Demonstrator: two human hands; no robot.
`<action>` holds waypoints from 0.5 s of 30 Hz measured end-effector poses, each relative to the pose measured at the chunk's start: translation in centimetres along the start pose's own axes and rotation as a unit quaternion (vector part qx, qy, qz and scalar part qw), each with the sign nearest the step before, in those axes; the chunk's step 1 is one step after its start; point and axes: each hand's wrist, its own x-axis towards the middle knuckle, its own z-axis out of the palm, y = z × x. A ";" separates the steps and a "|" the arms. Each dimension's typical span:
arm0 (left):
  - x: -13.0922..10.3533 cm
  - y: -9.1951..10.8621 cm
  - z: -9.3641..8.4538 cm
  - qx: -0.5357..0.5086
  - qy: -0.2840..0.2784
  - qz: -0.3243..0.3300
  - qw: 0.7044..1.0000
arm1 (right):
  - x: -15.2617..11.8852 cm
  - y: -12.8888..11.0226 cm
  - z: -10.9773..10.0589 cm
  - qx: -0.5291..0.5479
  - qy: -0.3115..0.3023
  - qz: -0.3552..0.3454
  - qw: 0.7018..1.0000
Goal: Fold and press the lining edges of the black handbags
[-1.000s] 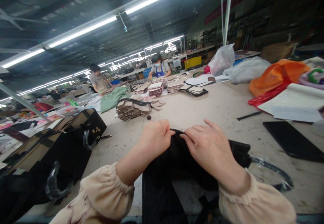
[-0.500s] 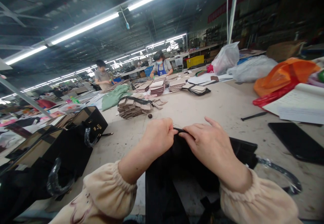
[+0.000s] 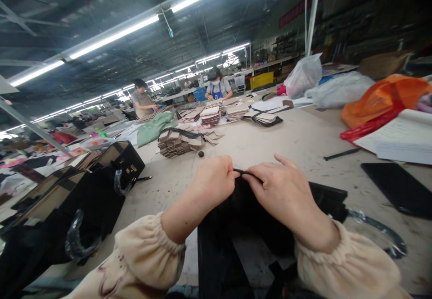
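A black bag (image 3: 219, 249) lies in front of me on the table, dark and partly covered by my arms. My left hand (image 3: 216, 179) is closed, its thumb and fingers pinching the bag's upper edge. Close beside it on the right, my right hand (image 3: 276, 191) grips the same edge between thumb and fingers, with one finger raised. A short stretch of the black edge shows between both hands. Right of my right wrist, a plastic-wrapped handle (image 3: 378, 229) rests on the table. What the fingertips do beneath the edge is hidden.
Black bags (image 3: 111, 173) with wrapped handles stand at left. Bundled board pieces (image 3: 178, 143) and a green cloth (image 3: 155, 128) lie ahead. At right are a black phone (image 3: 396, 188), a notebook (image 3: 401, 137), a dark strip (image 3: 340, 154) and an orange bag (image 3: 381, 98). Two people work across the table.
The view has shifted slightly. Both hands keep their hold on the bag's edge with almost no movement. The two people across the table have moved their arms a little.
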 end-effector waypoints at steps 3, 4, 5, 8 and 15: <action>-0.1 -0.1 -0.5 -0.016 -0.012 0.008 1.000 | -0.1 -0.3 0.2 -0.010 0.008 0.007 1.000; -0.3 -0.1 -0.7 -0.029 -0.019 0.011 0.999 | -0.1 -0.4 0.2 -0.012 0.011 0.008 1.000; -0.5 -0.3 -1.0 -0.044 -0.026 0.011 0.999 | -0.1 -0.5 0.3 -0.014 0.012 0.009 1.000; -1.2 -0.7 -1.6 -0.068 -0.042 0.000 0.997 | -0.1 -0.5 0.4 -0.013 0.012 0.009 1.000; -1.7 -0.6 -2.0 0.046 -0.107 0.004 0.993 | -0.1 -0.6 0.4 -0.012 0.018 0.009 1.000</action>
